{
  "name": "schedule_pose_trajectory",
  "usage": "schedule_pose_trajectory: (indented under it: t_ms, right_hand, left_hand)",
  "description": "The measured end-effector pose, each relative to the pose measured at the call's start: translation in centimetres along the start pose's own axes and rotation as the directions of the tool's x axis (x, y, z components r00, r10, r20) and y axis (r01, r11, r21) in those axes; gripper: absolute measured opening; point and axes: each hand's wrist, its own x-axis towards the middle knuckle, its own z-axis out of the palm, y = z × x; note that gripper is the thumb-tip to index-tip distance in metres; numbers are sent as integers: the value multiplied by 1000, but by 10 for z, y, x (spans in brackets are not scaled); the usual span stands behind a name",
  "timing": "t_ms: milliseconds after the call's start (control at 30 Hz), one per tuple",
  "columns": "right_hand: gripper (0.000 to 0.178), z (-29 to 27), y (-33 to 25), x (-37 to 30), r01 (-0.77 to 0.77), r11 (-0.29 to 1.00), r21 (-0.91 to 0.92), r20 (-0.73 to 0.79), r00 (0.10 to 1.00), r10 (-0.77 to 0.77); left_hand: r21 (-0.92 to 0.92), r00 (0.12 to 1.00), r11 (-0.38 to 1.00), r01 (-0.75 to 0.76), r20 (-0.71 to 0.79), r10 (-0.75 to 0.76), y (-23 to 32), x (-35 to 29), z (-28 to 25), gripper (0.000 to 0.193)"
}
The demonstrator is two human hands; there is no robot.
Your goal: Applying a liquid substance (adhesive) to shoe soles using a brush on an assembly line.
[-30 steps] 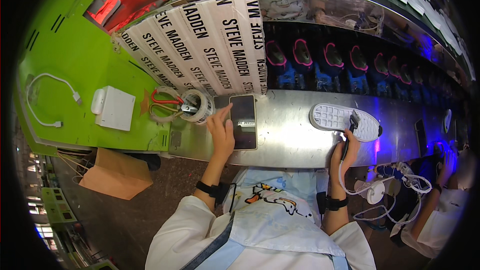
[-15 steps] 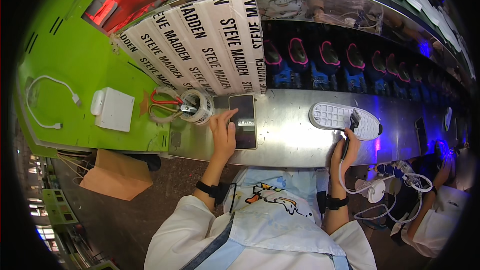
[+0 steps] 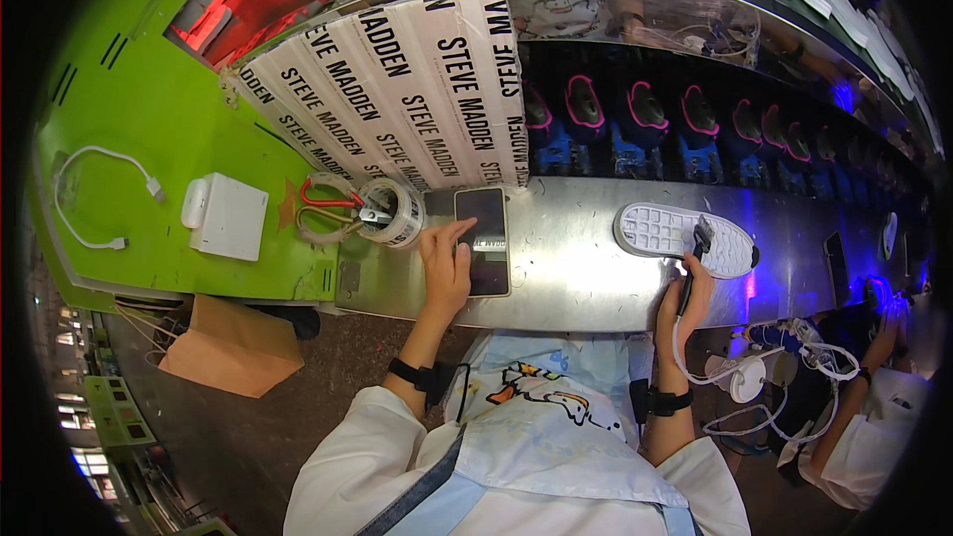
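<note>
My left hand [image 3: 445,273] rests over the left edge of a dark smartphone [image 3: 489,276] lying on the steel bench, with its fingers stretched out and nothing held. My right hand [image 3: 695,296] is closed around the dark handle of a small brush [image 3: 703,235], from which a pale tube runs down past my wrist. The brush head touches, or hangs just over, a white shoe sole [image 3: 655,226] lying on the bench. Its grid-patterned face is up. A black band circles each of my wrists.
A printed cardboard sheet [image 3: 417,89] stands behind the phone. Left of it are a tape-wrapped cup [image 3: 402,218], red-handled scissors [image 3: 328,197], and a white box [image 3: 230,220] on a green surface. Dark pink-rimmed shoes [image 3: 647,105] line the far side. A co-worker's arm [image 3: 842,417] shows at right.
The row of pink-rimmed shoes has shifted a little to the left. My left hand has barely moved, and my right hand, the brush and the sole look the same.
</note>
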Motion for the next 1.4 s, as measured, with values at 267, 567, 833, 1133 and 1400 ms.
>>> schedule_pose_trajectory:
  t_ms: [267,567,833,1133,1400]
  right_hand:
    - [29,1,-2,1,-8,1000,4,-19,1000,8]
    - [28,3,-2,0,-17,1000,9,-20,1000,17]
    - [23,2,-5,0,8,1000,14,-26,1000,-8]
    - [22,4,-4,-1,0,999,35,-20,1000,0]
    - [22,3,-8,-1,-24,999,48,8,1000,24]
  left_hand:
    - [168,994,982,-91,81,78,10,7,-2,31]
    - [-59,992,998,-5,-123,-2,4,3,-8,31]
    - [-5,991,1000,15,-134,-16,2,3,-6,32]
    - [0,991,999,42,-126,-41,-1,3,-5,32]
    - [17,995,999,30,-97,-28,2,5,-6,30]
